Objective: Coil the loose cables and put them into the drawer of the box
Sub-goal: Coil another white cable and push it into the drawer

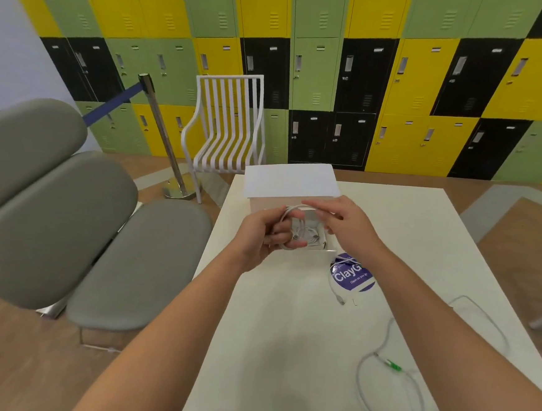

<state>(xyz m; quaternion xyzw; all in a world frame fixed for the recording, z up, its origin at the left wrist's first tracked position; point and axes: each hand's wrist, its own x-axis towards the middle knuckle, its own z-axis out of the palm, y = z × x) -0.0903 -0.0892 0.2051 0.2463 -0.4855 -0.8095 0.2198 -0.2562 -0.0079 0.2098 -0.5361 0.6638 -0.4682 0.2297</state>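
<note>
My left hand (262,234) grips a coiled white cable (289,229) just above the open drawer (320,241) of the white box (291,181). More coiled white cable lies inside the drawer. My right hand (343,219) hovers over the drawer's right side, fingers stretched toward the coil, touching its top loop. A short white cable (336,286) with a plug lies across a purple sticker. A long grey cable (388,393) with a green connector sprawls loose on the table's near right.
The white table (269,335) carries a round purple sticker (351,275). Grey padded seats (67,221) stand to the left, a white slatted chair (227,127) and a barrier post (164,138) behind. Coloured lockers line the back wall.
</note>
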